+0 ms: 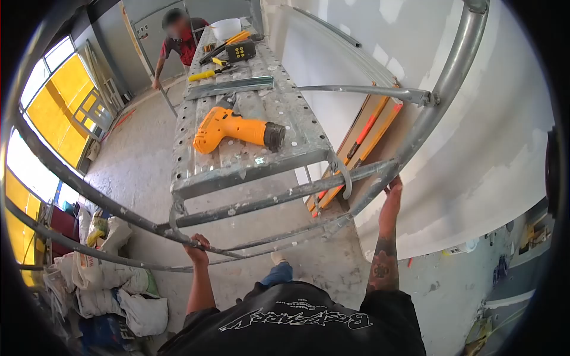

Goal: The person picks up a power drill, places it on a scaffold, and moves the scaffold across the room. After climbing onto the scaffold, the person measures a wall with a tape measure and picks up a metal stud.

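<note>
My left hand [198,248] is closed around a lower bar of the grey metal scaffold frame [261,206]. On the right, my right hand [393,193] is at the frame's upright tube, its fingers partly hidden behind the metal. The perforated scaffold platform [237,110] extends away from me between my hands. An orange drill [234,130] lies on its near end, with a metal profile [231,86] across the platform behind it. Farther back are a yellow-handled tool [205,75], a black device with yellow buttons [240,51] and a white bowl [226,28].
Another person [181,41] stands at the far left of the platform, one hand near the frame. Filled sacks [113,279] lie at lower left. Orange levels [362,139] and boards lean against the white wall [475,154] at right.
</note>
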The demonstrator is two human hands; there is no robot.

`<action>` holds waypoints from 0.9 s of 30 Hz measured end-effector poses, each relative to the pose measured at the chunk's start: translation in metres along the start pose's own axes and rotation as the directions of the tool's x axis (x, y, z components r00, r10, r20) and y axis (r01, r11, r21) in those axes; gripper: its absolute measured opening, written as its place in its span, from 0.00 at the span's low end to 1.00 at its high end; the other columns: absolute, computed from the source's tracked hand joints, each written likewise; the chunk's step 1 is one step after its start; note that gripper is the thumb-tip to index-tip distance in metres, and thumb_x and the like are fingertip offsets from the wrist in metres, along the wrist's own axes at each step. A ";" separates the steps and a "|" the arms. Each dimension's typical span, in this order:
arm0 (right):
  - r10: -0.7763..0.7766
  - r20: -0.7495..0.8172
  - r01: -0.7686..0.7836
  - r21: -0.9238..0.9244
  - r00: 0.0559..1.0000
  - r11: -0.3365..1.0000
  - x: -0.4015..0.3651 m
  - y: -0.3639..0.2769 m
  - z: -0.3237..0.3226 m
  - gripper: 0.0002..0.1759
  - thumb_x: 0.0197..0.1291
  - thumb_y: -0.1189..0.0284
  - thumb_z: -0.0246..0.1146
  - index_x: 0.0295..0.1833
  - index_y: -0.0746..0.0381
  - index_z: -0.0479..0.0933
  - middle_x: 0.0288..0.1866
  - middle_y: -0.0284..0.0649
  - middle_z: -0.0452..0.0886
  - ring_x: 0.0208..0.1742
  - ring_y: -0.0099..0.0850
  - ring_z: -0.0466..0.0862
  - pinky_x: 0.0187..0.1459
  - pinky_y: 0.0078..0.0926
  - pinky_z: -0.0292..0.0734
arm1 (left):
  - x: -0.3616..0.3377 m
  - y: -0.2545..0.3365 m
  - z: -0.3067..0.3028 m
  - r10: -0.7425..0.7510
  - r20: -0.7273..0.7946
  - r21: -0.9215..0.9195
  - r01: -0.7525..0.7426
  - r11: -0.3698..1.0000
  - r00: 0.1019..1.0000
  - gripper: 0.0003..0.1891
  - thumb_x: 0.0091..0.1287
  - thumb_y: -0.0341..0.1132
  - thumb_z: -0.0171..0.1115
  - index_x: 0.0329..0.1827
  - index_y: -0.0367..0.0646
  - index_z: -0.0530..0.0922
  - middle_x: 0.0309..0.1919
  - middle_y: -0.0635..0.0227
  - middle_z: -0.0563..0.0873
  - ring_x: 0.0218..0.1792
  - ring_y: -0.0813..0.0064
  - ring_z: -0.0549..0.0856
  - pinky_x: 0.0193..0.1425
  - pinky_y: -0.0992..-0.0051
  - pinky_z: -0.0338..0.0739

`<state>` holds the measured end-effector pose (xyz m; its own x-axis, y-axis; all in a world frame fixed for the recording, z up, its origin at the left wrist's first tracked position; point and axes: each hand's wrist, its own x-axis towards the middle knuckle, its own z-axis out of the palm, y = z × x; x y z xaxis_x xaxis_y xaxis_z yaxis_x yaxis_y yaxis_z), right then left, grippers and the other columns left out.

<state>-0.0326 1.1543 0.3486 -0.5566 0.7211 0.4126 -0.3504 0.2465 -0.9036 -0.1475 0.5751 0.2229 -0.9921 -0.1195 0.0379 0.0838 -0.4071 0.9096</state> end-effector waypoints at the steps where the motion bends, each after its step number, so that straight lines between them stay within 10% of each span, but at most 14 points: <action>1: 0.147 0.046 -0.151 0.110 0.988 0.982 0.008 0.039 -0.006 0.37 0.73 0.44 0.39 0.70 0.64 0.62 0.63 0.42 0.71 0.64 0.33 0.70 0.65 0.34 0.62 | 0.001 0.000 0.001 0.002 0.004 0.004 -0.002 1.000 1.000 0.32 0.67 0.62 0.37 0.15 0.45 0.65 0.10 0.67 0.67 0.14 0.73 0.68 0.21 0.75 0.63; 13: 0.163 -0.043 -0.155 0.141 0.986 0.978 0.016 0.071 0.009 0.45 0.52 0.27 0.50 0.38 0.65 0.73 0.29 0.40 0.79 0.32 0.32 0.80 0.38 0.29 0.74 | -0.001 0.008 0.014 -0.010 0.016 -0.018 0.010 1.000 1.000 0.43 0.64 0.76 0.27 0.11 0.45 0.66 0.08 0.68 0.67 0.12 0.74 0.66 0.21 0.74 0.63; 27: 0.131 0.096 -0.149 0.228 0.987 0.962 0.020 0.090 0.004 0.48 0.49 0.23 0.47 0.40 0.63 0.72 0.28 0.38 0.75 0.29 0.32 0.77 0.36 0.30 0.71 | 0.000 0.002 0.003 0.022 0.025 0.035 -0.023 0.999 0.999 0.39 0.66 0.72 0.29 0.14 0.45 0.64 0.10 0.68 0.67 0.14 0.74 0.67 0.23 0.74 0.64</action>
<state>-0.0780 1.1886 0.2764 -0.6671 0.6819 0.3002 -0.4255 -0.0179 -0.9048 -0.1478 0.5771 0.2258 -0.9920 -0.1062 0.0680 0.1031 -0.3721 0.9225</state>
